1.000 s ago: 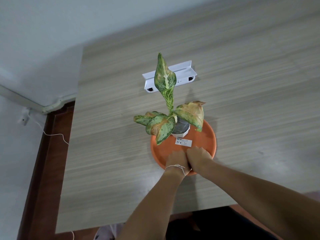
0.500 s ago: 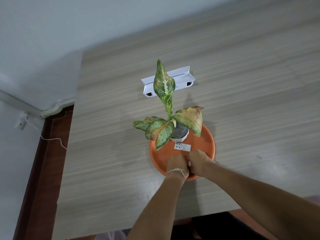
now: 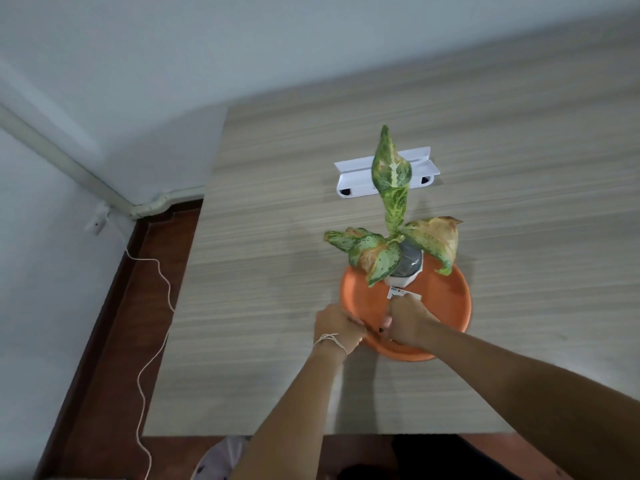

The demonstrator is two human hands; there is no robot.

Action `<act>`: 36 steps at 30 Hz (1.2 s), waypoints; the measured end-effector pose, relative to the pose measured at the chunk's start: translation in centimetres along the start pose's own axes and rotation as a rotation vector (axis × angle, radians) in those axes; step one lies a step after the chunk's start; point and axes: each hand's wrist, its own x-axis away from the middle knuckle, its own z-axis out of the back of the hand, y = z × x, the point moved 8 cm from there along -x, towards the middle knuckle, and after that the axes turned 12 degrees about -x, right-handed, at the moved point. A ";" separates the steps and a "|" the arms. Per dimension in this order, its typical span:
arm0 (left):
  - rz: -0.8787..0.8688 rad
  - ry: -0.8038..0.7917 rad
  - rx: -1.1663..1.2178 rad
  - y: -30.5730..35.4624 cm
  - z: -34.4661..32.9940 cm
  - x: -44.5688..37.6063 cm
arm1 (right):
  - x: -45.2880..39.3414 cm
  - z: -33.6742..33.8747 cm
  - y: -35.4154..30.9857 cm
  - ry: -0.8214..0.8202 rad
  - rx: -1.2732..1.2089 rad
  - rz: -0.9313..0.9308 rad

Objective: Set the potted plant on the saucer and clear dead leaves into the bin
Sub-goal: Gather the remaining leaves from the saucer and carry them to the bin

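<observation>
Home room: wood-grain table [image 3: 311,306], skirting [image 3: 104,271].

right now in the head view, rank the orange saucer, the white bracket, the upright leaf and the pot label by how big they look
1. orange saucer, clearly the largest.
2. and 3. white bracket and upright leaf: about the same length. The leaf stands nearer the camera, so no ranking between them.
4. pot label, smallest, partly hidden by the right hand.

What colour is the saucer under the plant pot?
Orange, plain with no pattern. The saucer shows clearly in the head view, the only view here.
</observation>
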 end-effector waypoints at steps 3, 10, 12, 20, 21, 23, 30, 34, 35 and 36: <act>0.072 0.061 0.136 -4.5 3.4 1.2 | 0.0 -2.4 -5.8 0.003 -0.012 0.078; 0.263 0.303 0.331 -20.6 13.0 9.1 | 2.5 -14.0 -22.7 -0.161 0.084 0.392; 0.353 0.409 0.346 -27.0 15.6 13.0 | 4.2 -18.7 -27.1 -0.234 0.104 0.467; 0.672 0.530 0.476 -46.2 17.1 25.5 | 12.0 -37.9 -39.0 -0.514 0.247 0.746; 0.691 0.528 0.480 -47.7 16.5 26.4 | 12.9 -39.8 -39.3 -0.550 0.268 0.760; 0.707 0.515 0.518 -50.0 15.3 27.4 | 13.9 -42.9 -39.5 -0.600 0.315 0.759; 0.704 0.504 0.509 -54.8 13.3 27.4 | 12.1 -47.3 -38.8 -0.553 0.291 0.615; 0.709 0.515 0.496 -56.2 12.9 26.9 | 11.2 -48.0 -38.4 -0.522 0.288 0.580; 0.712 0.519 0.496 -56.6 12.7 26.9 | 11.0 -48.1 -38.3 -0.512 0.279 0.571; 0.721 0.525 0.496 -56.8 12.5 27.0 | 10.7 -48.1 -38.2 -0.501 0.266 0.556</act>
